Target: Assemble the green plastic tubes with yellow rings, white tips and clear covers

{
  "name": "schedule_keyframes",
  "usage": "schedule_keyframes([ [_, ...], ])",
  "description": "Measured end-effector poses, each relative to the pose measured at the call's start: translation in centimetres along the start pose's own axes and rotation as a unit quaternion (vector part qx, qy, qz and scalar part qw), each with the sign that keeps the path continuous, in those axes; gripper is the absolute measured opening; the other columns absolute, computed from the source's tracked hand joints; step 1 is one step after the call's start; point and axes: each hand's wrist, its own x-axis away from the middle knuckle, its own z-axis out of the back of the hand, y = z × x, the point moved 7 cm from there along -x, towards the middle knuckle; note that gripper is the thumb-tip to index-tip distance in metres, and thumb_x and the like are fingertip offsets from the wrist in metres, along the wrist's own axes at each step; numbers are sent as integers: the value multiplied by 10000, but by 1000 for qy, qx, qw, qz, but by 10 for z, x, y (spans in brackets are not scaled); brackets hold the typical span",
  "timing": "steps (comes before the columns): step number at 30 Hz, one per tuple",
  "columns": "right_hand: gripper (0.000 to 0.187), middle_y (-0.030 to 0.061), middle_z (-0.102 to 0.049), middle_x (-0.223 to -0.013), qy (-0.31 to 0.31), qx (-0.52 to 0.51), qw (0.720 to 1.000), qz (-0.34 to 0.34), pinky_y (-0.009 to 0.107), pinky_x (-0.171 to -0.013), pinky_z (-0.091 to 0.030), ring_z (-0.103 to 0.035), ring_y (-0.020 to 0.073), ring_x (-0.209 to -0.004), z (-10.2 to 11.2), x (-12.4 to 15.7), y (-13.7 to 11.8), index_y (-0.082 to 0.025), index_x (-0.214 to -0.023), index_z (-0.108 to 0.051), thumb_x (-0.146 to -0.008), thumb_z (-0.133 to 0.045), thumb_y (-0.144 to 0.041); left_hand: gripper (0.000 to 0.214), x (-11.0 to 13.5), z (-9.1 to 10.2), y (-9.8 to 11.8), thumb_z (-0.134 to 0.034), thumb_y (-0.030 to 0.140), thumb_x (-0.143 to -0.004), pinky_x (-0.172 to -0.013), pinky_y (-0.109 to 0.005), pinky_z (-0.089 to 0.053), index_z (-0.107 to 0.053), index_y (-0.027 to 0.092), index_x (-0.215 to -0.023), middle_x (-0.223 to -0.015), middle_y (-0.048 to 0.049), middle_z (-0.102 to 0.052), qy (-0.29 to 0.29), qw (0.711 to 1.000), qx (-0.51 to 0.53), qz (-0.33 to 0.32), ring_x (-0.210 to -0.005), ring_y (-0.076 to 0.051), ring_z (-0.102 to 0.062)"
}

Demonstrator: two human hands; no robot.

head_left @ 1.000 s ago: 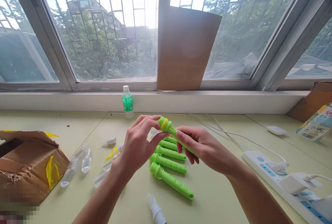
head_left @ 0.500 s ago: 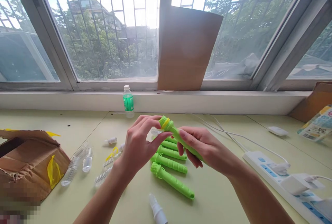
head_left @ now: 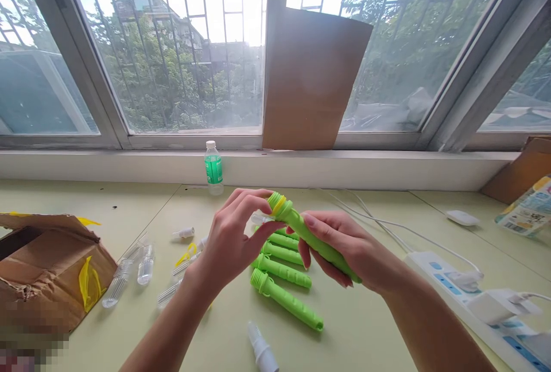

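A bright green plastic tube (head_left: 321, 241) with a threaded end slants between my hands above the table. A yellow ring (head_left: 278, 204) sits around it just below the thread. My left hand (head_left: 235, 234) pinches the tube near that ring with thumb and fingers. Wrapped round the tube's lower part is my right hand (head_left: 344, 240), its fingers curled underneath. Below lie several similar green tubes in a row; the nearest green tube (head_left: 288, 302) shows its open thread, while the farther ones are partly hidden by my hands.
A white plastic piece (head_left: 262, 349) lies at the front. Clear tubes (head_left: 145, 264) and yellow rings (head_left: 186, 254) are scattered left, beside a cardboard box (head_left: 55, 268). A bottle (head_left: 213, 168) stands by the window ledge. A power strip (head_left: 460, 309) with cables lies right.
My right hand has moved slightly right, and the green tube's lower end has shifted right and down with it. My left hand stays at the ringed end.
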Motion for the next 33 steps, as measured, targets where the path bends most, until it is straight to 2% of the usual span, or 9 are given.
schedule_keyframes([
  [6,367,18,-640,-666,-9,-9,1000,-9,176,-315,-150,-367,14,-297,0,1,3,-156,-865,-529,-930,-428,-502,166,1,0,3,-687,190,-782,-793,-332,-523,-532,206,-840,-1003,-51,-677,16,1000,-7,-9,-926,-172,-621],
  [9,294,10,-652,-699,-4,11,1000,-18,152,-315,-176,-374,11,-308,1,1,5,-174,-953,-530,-883,-548,-458,169,2,-1,2,-684,176,-783,-799,-328,-521,-530,205,-847,-1016,-50,-677,18,1000,-8,-6,-936,-168,-621],
  [13,330,-18,-645,-673,18,18,999,-21,141,-308,-221,-391,26,-311,3,1,5,-213,-1067,-496,-846,-613,-428,162,2,0,2,-675,182,-789,-804,-339,-525,-533,210,-859,-1031,-53,-677,22,1000,-11,-8,-947,-176,-626],
  [17,297,-20,-619,-654,20,18,1000,8,159,-310,-267,-433,48,-331,1,0,-1,-199,-976,-520,-861,-574,-468,186,1,2,4,-674,170,-787,-828,-343,-521,-531,213,-898,-1055,-55,-668,25,1000,0,-10,-966,-175,-622],
  [22,308,5,-604,-727,16,29,999,34,189,-380,-358,-491,69,-422,-1,-2,-5,-178,-908,-545,-891,-518,-485,195,1,2,4,-655,135,-798,-851,-335,-507,-522,208,-920,-1096,-60,-650,8,1000,8,4,-1006,-168,-601],
  [29,284,20,-597,-793,-2,39,998,41,193,-438,-362,-510,74,-497,-6,-4,-5,-172,-906,-545,-918,-489,-451,153,1,1,6,-631,129,-815,-866,-346,-500,-533,208,-903,-1125,-60,-643,9,1000,-10,0,-1019,-170,-587],
  [33,329,22,-600,-764,1,16,999,32,206,-406,-307,-441,56,-424,-7,-4,-4,-165,-886,-536,-930,-442,-478,167,1,2,4,-654,159,-803,-862,-346,-504,-537,208,-912,-1103,-63,-650,17,1000,-4,8,-1001,-173,-598],
])
